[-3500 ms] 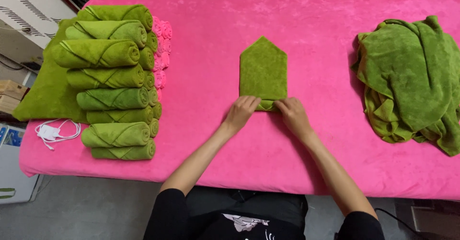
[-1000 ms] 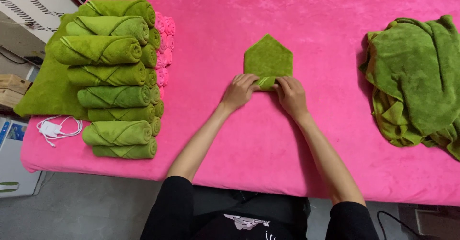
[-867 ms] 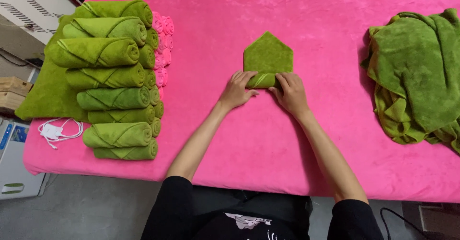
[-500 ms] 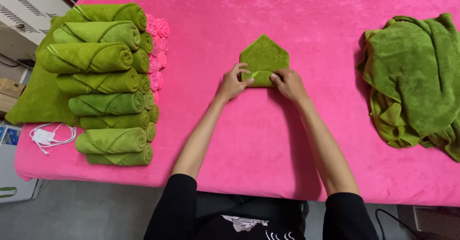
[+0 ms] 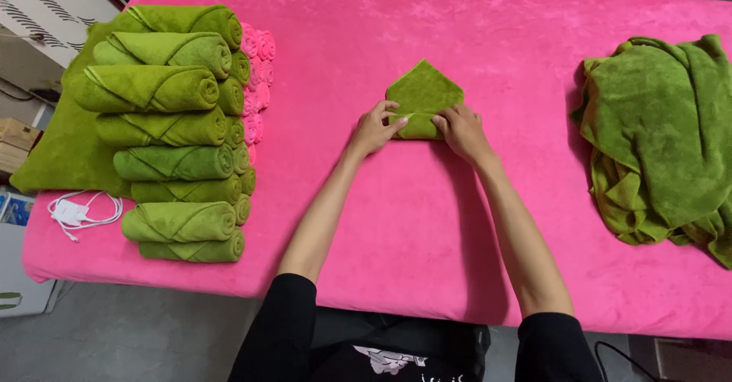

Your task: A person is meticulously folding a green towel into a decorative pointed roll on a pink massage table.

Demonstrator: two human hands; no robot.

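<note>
At the centre of the pink-covered table (image 5: 427, 222) lay one green towel (image 5: 424, 92), partly rolled from its near edge, with a pointed flap showing flat beyond the roll. Left hand (image 5: 374, 129): fingers curled over the left end of the roll, thumb toward the middle, closed on the cloth. Right hand (image 5: 460, 129): fingers likewise bent over the right end of the roll, pressing and gripping it. Both hands lay side by side, close together, with the roll beneath the fingertips; both forearms were bare, and dark sleeves (image 5: 282, 329) covered the upper arms at the near edge of the view.

Left part of the table: a stack of rolled green towels (image 5: 171, 134), laid lengthwise in rows one before another, resting partly on a flat green cloth (image 5: 57, 149). Just behind the stack, touching it, a row of small rolled pink towels (image 5: 255, 77), ends facing the centre.

Near left corner of the table: a white charger with coiled cable (image 5: 76, 213), just beside the flat green cloth and the nearest rolls.

Right part of the table: a loose heap of unfolded green towels (image 5: 663, 130), well apart from the hands, crumpled and overlapping.
</note>
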